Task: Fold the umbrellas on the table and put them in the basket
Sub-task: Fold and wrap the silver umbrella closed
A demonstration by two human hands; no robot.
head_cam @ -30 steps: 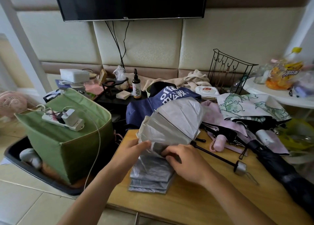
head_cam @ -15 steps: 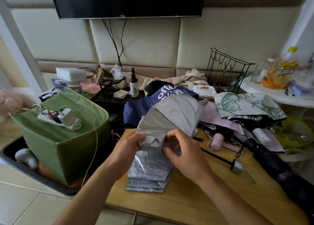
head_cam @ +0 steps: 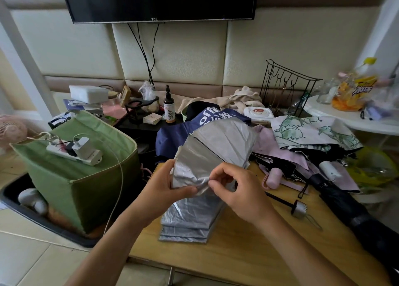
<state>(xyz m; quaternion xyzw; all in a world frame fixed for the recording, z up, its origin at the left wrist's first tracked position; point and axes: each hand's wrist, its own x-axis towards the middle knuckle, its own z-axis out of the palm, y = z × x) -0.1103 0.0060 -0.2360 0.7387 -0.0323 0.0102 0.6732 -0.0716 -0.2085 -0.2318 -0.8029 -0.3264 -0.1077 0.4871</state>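
Pinching the silver umbrella (head_cam: 216,154) canopy above the wooden table (head_cam: 248,253), the left hand (head_cam: 164,190) and right hand (head_cam: 239,193) are both gripping its folds, while the green basket (head_cam: 86,177) is sitting just left.

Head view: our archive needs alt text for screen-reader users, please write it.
Two hands, left hand and right hand, pinch the silver umbrella canopy, pleating it above a wooden table. A green basket stands to the left; more umbrellas lie heaped to the right.
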